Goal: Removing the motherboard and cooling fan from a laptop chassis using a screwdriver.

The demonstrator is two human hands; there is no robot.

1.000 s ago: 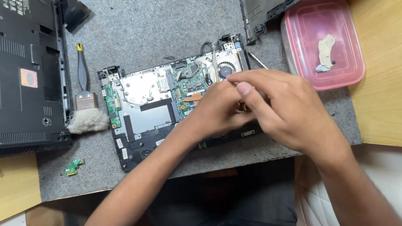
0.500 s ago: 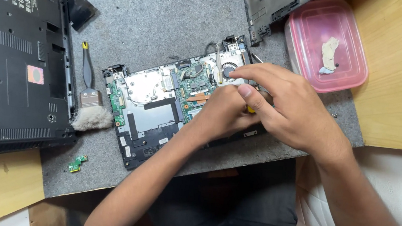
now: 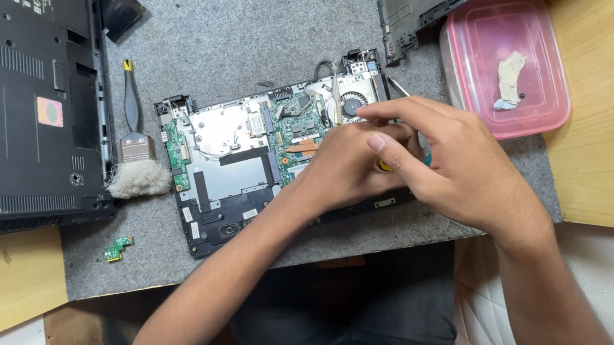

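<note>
Covering most of the wooden surface [image 3: 613,151], a grey felt mat [image 3: 261,31] keeps loose parts from sliding. On its left edge lies a black plastic laptop base shell [image 3: 20,81], bottom up and set aside so the insides are free. The opened laptop chassis with its green circuit board [image 3: 247,159] sits tilted in the middle of the mat, its fan end turned toward the hands for easy reach. A pink translucent plastic box with a lid [image 3: 508,64] stands at the upper right, a pale scrap inside. A black-handled dusting brush with pale bristles [image 3: 135,147] rests between shell and board. A tiny green circuit piece [image 3: 116,248] lies apart near the mat's front edge.

The right hand [image 3: 466,174] hovers over the board's right end, its fingers curled and pinching a small yellow-handled tool [image 3: 385,165] that is mostly hidden. The left hand [image 3: 345,169] lies under it, fingers pressed together around the same spot; whether it grips the tool I cannot tell.

Compared with half a second ago, both hands stay on the same corner, and the view has shifted only slightly.
</note>
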